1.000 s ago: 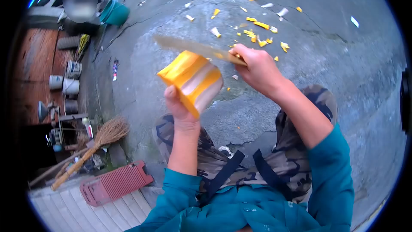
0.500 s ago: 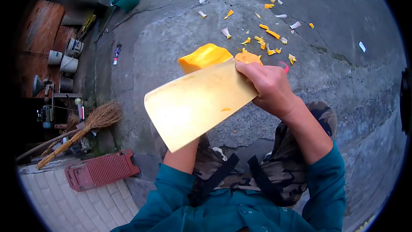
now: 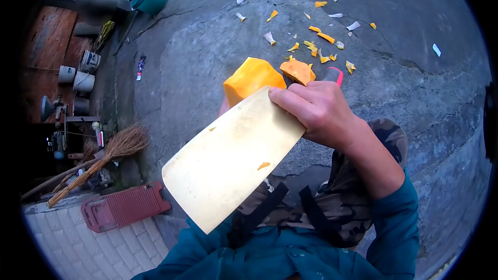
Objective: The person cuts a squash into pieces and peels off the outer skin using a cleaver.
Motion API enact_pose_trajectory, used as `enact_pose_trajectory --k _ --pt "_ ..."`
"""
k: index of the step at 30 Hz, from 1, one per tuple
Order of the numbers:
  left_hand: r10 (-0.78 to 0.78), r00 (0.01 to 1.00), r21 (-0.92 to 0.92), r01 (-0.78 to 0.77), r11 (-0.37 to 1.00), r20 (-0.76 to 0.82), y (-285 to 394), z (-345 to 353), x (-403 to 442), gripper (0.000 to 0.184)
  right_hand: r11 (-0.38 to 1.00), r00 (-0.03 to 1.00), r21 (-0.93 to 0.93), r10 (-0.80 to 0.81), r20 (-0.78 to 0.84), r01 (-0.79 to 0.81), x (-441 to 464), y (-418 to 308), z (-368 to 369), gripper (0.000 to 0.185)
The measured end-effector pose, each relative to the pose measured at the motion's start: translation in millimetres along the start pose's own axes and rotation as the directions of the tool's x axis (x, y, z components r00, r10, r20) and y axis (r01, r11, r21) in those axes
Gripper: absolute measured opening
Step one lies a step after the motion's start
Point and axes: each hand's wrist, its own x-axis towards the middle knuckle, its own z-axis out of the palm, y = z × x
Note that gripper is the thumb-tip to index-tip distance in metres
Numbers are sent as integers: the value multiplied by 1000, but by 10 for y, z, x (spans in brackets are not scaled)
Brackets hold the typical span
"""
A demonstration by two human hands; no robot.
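While the pumpkin piece (image 3: 253, 75), just beyond and left of the right fingers (image 3: 294, 105) clenched on the cleaver (image 3: 233, 158), looks pared on top, scraps (image 3: 326, 37) lying farther off, any rind left is hidden, the cleaver's long axis pointing back leftward from those fingers, concealing whether the left hand (image 3: 223, 107) grips.

Knife (image 3: 233, 161): smooth, glossy metal. Beyond the knife, smooth-cut pumpkin (image 3: 254, 78); beneath the knife, rough, matt concrete floor (image 3: 187, 72); left of the knife, bristly straw broom (image 3: 126, 141) and ribbed, plastic-looking board (image 3: 127, 207).
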Motion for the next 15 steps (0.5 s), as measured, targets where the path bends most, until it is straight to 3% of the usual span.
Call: enact_pose_trajectory --k 3,11,13,14,15 --pt "13 1000 31 -13 999 0 6 -1 -10 80 1000 997 -26 0 71 2 9 -9 -52 15" --pt "41 998 200 -52 978 57 13 25 11 85 975 993 -185 119 -12 -119 -152 335 192 15" --pt "-34 993 206 9 979 117 34 185 -26 86 878 925 -305 380 -21 -368 -234 568 242 14" --pt "-100 993 143 91 985 57 66 260 -44 93 873 925 -320 378 -34 -368 -264 648 185 14" --pt "-91 991 161 73 984 101 56 265 -53 92 823 856 -271 516 -12 -500 -281 707 163 14"
